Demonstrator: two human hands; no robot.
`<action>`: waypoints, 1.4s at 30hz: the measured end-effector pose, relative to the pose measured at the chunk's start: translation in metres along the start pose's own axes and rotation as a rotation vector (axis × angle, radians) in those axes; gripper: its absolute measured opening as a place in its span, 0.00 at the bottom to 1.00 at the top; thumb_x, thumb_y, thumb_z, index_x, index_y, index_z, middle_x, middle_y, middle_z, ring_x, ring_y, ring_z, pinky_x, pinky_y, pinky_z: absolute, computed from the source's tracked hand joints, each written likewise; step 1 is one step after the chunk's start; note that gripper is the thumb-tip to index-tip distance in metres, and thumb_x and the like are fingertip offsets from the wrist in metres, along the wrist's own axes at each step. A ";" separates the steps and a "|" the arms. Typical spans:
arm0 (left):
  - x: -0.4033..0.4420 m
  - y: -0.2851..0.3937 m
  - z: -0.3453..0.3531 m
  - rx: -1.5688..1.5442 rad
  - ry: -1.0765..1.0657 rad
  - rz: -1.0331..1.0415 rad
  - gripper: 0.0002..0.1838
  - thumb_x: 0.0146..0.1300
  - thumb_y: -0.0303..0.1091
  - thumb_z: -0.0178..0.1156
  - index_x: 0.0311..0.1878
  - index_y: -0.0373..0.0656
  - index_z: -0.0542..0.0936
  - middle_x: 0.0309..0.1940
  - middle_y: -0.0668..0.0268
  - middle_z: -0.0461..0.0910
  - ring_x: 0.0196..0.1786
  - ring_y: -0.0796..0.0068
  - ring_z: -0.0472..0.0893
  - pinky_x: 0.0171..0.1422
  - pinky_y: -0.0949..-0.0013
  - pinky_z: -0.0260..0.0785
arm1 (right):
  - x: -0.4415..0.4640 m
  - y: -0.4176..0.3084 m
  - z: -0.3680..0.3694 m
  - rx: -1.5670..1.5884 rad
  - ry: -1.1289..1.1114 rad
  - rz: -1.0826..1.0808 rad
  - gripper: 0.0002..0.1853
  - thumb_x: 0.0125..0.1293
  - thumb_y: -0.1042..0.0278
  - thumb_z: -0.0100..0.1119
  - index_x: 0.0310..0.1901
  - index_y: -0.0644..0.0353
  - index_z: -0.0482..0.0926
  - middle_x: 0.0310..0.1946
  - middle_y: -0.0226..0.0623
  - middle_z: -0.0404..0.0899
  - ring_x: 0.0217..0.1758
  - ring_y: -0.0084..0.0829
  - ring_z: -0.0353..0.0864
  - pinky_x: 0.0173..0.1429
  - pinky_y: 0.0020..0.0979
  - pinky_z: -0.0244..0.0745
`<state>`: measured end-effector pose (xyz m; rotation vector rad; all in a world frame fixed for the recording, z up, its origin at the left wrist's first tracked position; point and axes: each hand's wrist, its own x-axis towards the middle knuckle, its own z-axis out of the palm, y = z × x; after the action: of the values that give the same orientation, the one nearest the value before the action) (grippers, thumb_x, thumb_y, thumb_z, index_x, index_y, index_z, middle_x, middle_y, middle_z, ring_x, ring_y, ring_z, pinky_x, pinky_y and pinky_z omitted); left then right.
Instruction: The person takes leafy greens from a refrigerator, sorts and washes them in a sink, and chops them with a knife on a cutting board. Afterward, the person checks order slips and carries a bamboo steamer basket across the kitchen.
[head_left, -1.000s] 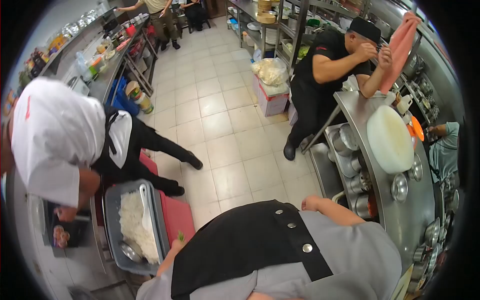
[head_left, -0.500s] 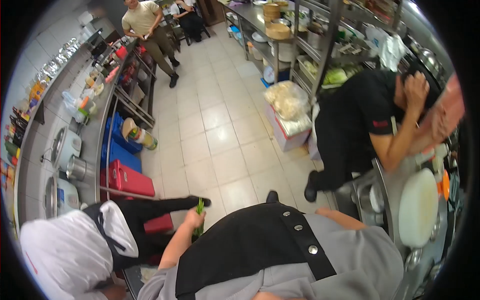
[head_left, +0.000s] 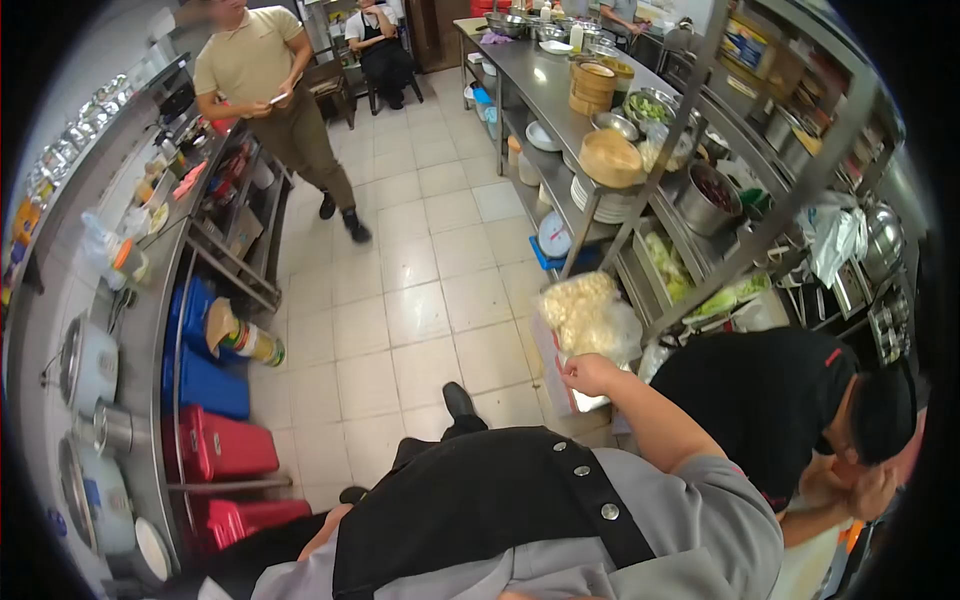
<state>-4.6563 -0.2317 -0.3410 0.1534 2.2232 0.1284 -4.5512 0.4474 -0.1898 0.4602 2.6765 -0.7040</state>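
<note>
My right hand [head_left: 592, 373] is stretched out at right of centre, its fingers curled and nothing seen in them. In the view it overlaps the box [head_left: 556, 375] with a clear bag [head_left: 590, 318] of pale pieces on top; whether it touches them I cannot tell. My left hand [head_left: 338, 518] shows only in part at the left side of my black apron [head_left: 450, 510]. Its fingers are hidden, and no greens show there. Close on my right, a person in black [head_left: 760, 400] bends forward with both hands at the face.
A person in a beige shirt [head_left: 255, 60] stands ahead at left on the tiled floor [head_left: 410, 260]. Red bins [head_left: 235, 445] and blue bins [head_left: 212, 385] sit under the left counter [head_left: 170, 290]. A steel rack [head_left: 690, 130] lines the right; another person sits [head_left: 380, 50] at the back.
The view has moved forward along the aisle. My right hand has come forward and up. My left hand, earlier holding green stalks, has dropped back beside the apron. The white-clad person has mostly left view.
</note>
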 end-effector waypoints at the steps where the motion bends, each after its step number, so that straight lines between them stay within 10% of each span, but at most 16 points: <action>1: 0.025 0.007 -0.022 -0.014 0.002 -0.020 0.24 0.61 0.54 0.60 0.48 0.43 0.85 0.43 0.49 0.85 0.48 0.44 0.84 0.51 0.52 0.78 | 0.022 -0.003 -0.009 0.028 0.013 0.011 0.16 0.64 0.51 0.61 0.43 0.54 0.86 0.39 0.45 0.87 0.44 0.47 0.86 0.48 0.44 0.79; 9: 0.222 0.194 -0.284 -0.167 0.204 0.045 0.26 0.64 0.50 0.61 0.44 0.30 0.82 0.37 0.43 0.85 0.42 0.48 0.86 0.48 0.53 0.79 | 0.146 -0.031 -0.085 0.020 -0.215 0.026 0.15 0.64 0.53 0.60 0.43 0.53 0.86 0.39 0.43 0.86 0.45 0.46 0.85 0.50 0.44 0.78; 11: 0.272 0.258 -0.356 -1.081 0.077 0.039 0.22 0.66 0.46 0.59 0.41 0.30 0.80 0.32 0.47 0.85 0.32 0.55 0.87 0.44 0.55 0.79 | 0.176 -0.048 -0.115 0.084 -0.133 0.078 0.14 0.65 0.54 0.61 0.41 0.55 0.86 0.38 0.43 0.86 0.44 0.46 0.85 0.49 0.44 0.78; 13: 0.268 0.350 -0.450 -0.286 0.492 0.232 0.24 0.65 0.47 0.61 0.44 0.30 0.80 0.30 0.50 0.85 0.32 0.53 0.86 0.44 0.53 0.78 | 0.217 -0.056 -0.141 0.135 -0.070 0.032 0.13 0.65 0.56 0.61 0.40 0.55 0.86 0.37 0.43 0.86 0.43 0.46 0.85 0.48 0.43 0.79; 15: 0.311 0.410 -0.507 -0.220 0.659 0.435 0.22 0.66 0.47 0.62 0.40 0.30 0.80 0.28 0.53 0.85 0.30 0.58 0.86 0.41 0.56 0.78 | 0.264 -0.061 -0.173 0.155 -0.002 -0.029 0.12 0.65 0.57 0.62 0.40 0.56 0.86 0.36 0.43 0.86 0.42 0.46 0.85 0.47 0.43 0.79; 20: 0.353 0.533 -0.623 -0.708 0.310 0.574 0.17 0.69 0.41 0.62 0.36 0.33 0.79 0.25 0.58 0.84 0.27 0.69 0.82 0.36 0.62 0.76 | 0.398 -0.050 -0.257 0.175 0.119 -0.119 0.10 0.65 0.59 0.62 0.39 0.56 0.85 0.35 0.43 0.86 0.40 0.45 0.85 0.45 0.44 0.80; 33: 0.513 0.457 -0.735 -0.506 0.513 -0.115 0.17 0.62 0.41 0.62 0.37 0.31 0.81 0.24 0.55 0.82 0.28 0.61 0.82 0.36 0.57 0.72 | 0.794 -0.073 -0.495 0.094 0.218 -0.480 0.11 0.66 0.60 0.60 0.34 0.58 0.84 0.30 0.42 0.83 0.37 0.48 0.82 0.43 0.46 0.76; 42: 0.725 0.386 -0.821 -0.266 0.201 -0.215 0.19 0.63 0.41 0.62 0.34 0.29 0.79 0.24 0.54 0.80 0.31 0.59 0.83 0.37 0.53 0.75 | 1.018 -0.107 -0.554 0.061 0.242 -0.384 0.12 0.64 0.59 0.64 0.29 0.59 0.83 0.30 0.42 0.82 0.36 0.48 0.81 0.39 0.44 0.77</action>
<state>-5.7219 0.2308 -0.3497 -0.2538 2.3794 0.3315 -5.6301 0.8721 -0.0925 0.0425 3.0179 -0.8866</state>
